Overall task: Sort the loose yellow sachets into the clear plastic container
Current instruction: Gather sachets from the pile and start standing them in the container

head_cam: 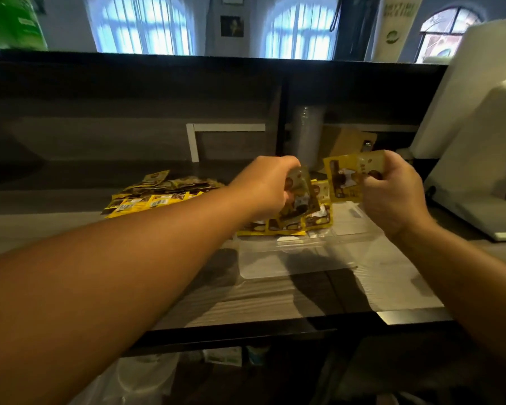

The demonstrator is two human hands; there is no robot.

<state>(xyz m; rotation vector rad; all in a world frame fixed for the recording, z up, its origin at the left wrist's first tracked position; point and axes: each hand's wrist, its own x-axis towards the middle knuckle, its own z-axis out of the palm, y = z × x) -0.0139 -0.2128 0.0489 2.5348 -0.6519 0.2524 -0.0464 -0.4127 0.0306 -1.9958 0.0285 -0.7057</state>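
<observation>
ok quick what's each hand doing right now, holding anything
Left hand: gripping a yellow sachet above the clear plastic container.
Right hand: pinching other yellow sachets, held upright.

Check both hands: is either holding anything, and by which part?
Left hand grips a yellow sachet by its upper end. Right hand pinches another yellow sachet by its right edge.
</observation>
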